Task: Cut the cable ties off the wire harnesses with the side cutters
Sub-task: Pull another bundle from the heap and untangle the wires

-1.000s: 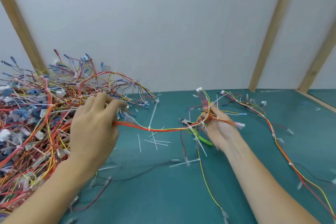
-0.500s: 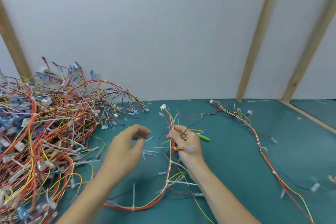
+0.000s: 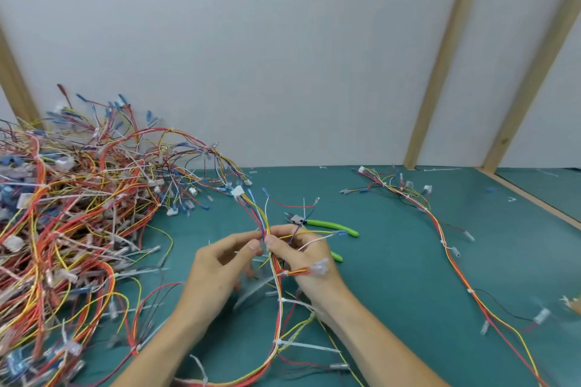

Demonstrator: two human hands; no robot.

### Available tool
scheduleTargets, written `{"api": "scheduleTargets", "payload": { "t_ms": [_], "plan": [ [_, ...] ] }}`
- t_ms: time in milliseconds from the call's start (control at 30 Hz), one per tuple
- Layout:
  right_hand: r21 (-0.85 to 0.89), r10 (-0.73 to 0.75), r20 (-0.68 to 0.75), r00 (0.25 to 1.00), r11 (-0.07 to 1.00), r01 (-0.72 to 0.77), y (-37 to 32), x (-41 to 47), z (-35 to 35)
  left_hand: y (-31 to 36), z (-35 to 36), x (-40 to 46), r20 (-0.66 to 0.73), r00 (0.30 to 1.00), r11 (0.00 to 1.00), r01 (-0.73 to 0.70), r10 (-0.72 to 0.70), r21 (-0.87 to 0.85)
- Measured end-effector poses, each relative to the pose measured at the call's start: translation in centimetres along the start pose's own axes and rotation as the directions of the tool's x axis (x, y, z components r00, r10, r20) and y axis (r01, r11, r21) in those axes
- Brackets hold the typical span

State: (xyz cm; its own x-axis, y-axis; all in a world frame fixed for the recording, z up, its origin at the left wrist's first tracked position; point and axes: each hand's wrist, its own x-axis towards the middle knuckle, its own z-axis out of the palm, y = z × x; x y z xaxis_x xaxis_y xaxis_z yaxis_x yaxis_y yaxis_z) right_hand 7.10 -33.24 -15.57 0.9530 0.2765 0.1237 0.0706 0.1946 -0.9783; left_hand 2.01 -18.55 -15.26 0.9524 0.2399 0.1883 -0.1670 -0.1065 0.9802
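Both hands pinching one wire harness (image 3: 273,264) above the green bench (image 3: 393,276).
Left hand (image 3: 220,267) and right hand (image 3: 301,258) are gripping it fingertip to fingertip; side cutters (image 3: 327,225) lying just behind, untouched.

Two bare arms reach in from the bottom. No sleeves cover the parts we can see. The left hand (image 3: 220,267) and the right hand (image 3: 309,267) wear no gloves, rings or watches. The fingernails are short.

Teal table mat (image 3: 393,276), white wall (image 3: 283,41) behind, w/ wood battens (image 3: 446,50)
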Motion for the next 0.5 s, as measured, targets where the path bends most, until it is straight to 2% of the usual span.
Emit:
{"api": "scheduleTargets", "payload": {
  "t_ms": [100,200,367,500],
  "plan": [
    [0.005,0.042,0.075,0.996,0.999,-0.042,-0.5,-0.4,-0.3,0.0,0.1,0.0,-0.027,1.0,0.999,-0.006,0.004,-0.053],
    [-0.032,0.079,0.128,0.989,0.997,-0.075,-0.7,-0.7,-0.5,-0.1,-0.1,0.3,-0.111,0.994,0.992,-0.007,-0.007,-0.124],
    [-0.155,0.129,0.192,0.973,0.983,-0.1,-1.3,-0.5,-0.8,0.0,-0.5,0.4,-0.127,0.992,0.996,-0.008,-0.003,-0.089],
    [-0.172,0.077,0.106,0.991,0.983,-0.058,-2.0,0.0,-1.7,0.4,-0.6,0.3,-0.094,0.995,0.99,-0.032,0.02,-0.136]
  ]
}}
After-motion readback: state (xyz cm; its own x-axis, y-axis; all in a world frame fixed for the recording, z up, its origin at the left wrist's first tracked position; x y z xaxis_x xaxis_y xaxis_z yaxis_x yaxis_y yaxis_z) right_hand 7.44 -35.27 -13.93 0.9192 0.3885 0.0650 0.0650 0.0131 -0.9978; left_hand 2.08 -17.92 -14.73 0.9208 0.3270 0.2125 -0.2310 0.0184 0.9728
